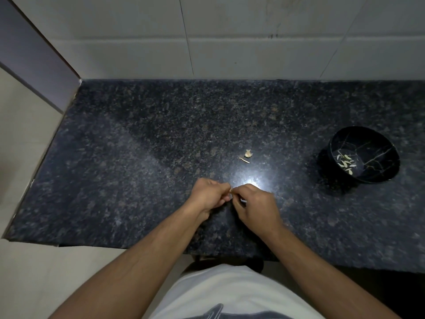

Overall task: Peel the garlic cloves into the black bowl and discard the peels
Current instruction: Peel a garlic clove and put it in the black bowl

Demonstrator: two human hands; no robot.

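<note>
My left hand (210, 194) and my right hand (253, 203) meet above the dark granite counter (138, 169), fingers curled. Between their fingertips they pinch a small pale garlic clove (231, 191), mostly hidden by the fingers. The black bowl (368, 176) with thin pale crack lines stands to the right and holds several peeled cloves (346, 162) at its bottom. A small heap of garlic peel (248, 153) and a thin sliver (244, 160) lie on the counter beyond my hands.
A white tiled wall (230, 42) rises behind the counter. The counter ends at a wall corner on the left (69, 88). Its front edge (138, 246) runs just under my forearms. A bright light glare (250, 180) sits on the stone by my right hand.
</note>
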